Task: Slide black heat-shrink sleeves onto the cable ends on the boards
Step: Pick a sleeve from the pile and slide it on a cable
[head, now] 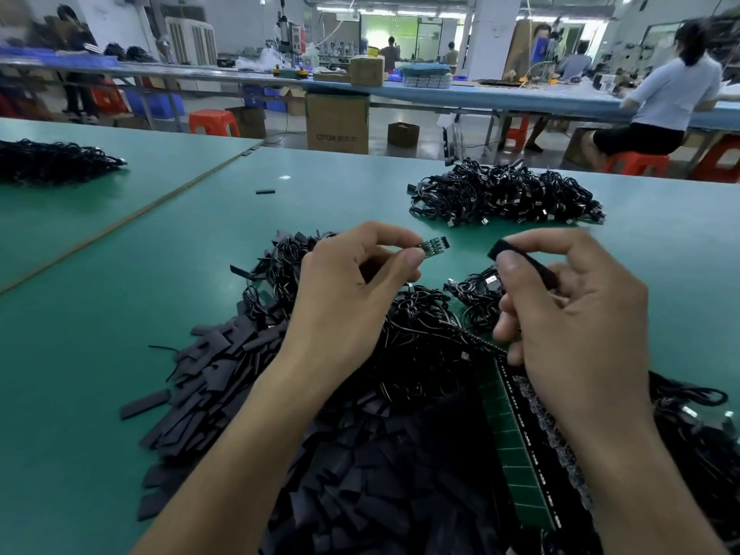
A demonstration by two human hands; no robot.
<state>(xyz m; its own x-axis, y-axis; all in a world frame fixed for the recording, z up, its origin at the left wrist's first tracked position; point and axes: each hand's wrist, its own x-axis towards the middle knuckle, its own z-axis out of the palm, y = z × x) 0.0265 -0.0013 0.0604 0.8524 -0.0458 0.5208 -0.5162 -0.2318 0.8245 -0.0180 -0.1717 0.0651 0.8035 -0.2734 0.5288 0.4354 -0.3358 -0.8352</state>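
Over the heap, left hand clamped on board, right hand on half-hidden sleeve

Left forearm and right forearm, both bare, enter from the lower edge and run upward, with the hands raised side by side and a gap between them. Left hand: back toward the camera, thumb and forefinger pinching a small green circuit board, remaining fingers curled under. Right hand: thumb and forefinger pinching a flat black heat-shrink sleeve, other fingers loosely bent.
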